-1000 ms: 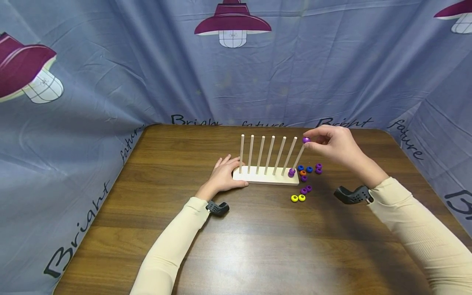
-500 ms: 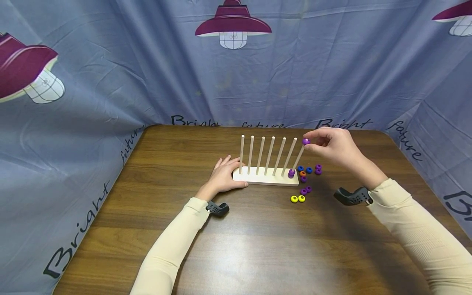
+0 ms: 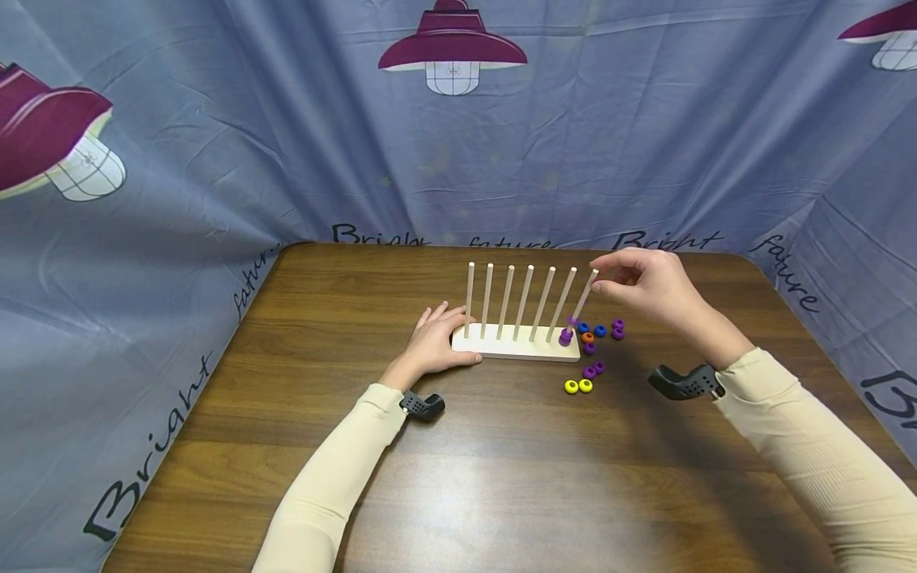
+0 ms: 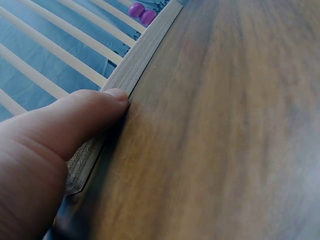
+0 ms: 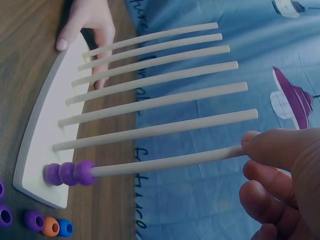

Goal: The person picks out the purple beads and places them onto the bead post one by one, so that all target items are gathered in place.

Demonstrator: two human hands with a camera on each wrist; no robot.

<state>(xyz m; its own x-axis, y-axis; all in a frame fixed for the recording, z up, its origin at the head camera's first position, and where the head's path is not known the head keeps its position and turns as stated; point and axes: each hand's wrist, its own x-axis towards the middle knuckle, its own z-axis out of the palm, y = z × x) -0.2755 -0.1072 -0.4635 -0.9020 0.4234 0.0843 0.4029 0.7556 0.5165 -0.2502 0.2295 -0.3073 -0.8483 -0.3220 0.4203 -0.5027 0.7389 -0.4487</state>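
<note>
A pale wooden peg stand (image 3: 516, 344) with a row of upright pegs sits on the table. My left hand (image 3: 433, 346) grips its left end, the thumb (image 4: 95, 112) along the front edge and the other fingers behind. At the rightmost peg's tip is my right hand (image 3: 648, 280), thumb and forefinger slightly apart with no bead between them. Low on that peg, purple beads (image 5: 67, 173) are stacked against the base in the right wrist view; the head view shows a purple blur beside the peg. The other pegs carry no beads.
Right of the stand lie loose beads: blue (image 3: 600, 330), orange (image 3: 587, 338), and several purple ones (image 3: 618, 329). Two yellow beads (image 3: 571, 387) lie nearer the front. A blue printed curtain (image 3: 458, 175) hangs behind and beside the brown wooden table (image 3: 473, 493).
My right hand has let go of the purple bead it pinched at the rightmost peg's tip; the bead has dropped down that peg. My left hand stays on the stand.
</note>
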